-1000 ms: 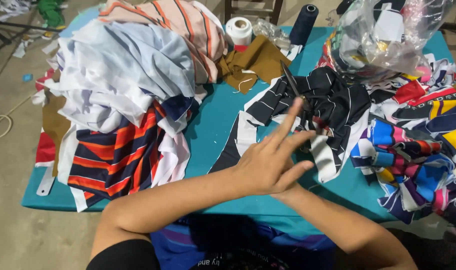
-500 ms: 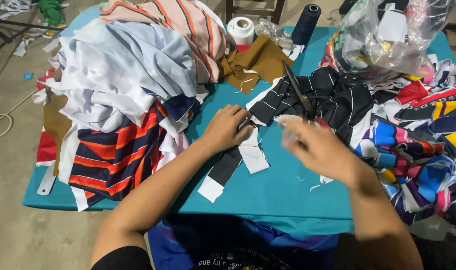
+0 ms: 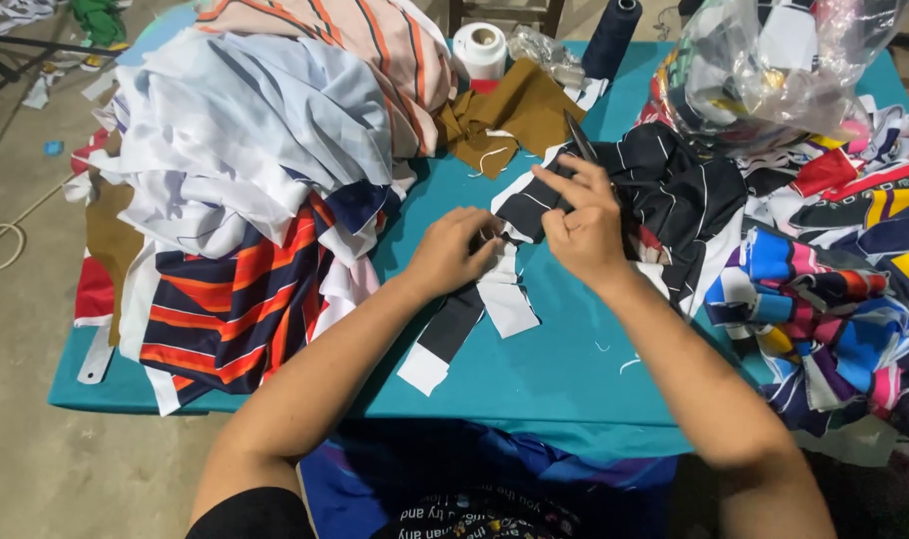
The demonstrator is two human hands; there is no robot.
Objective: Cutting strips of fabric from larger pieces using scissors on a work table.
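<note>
Pinching the black-and-white striped fabric strip point(image 3: 474, 299) on the teal table point(image 3: 564, 369), my left hand point(image 3: 454, 250) closes on its edge. My right hand point(image 3: 584, 225) grips what looks like dark scissors point(image 3: 579, 138) above the black striped cloth point(image 3: 674, 190), beside a heaped fabric pile point(image 3: 255, 150).

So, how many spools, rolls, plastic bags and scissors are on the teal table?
Dark thread spool: 1
White roll: 1
Clear plastic bag: 1
Scissors, by the right hand: 1
Total: 4
</note>
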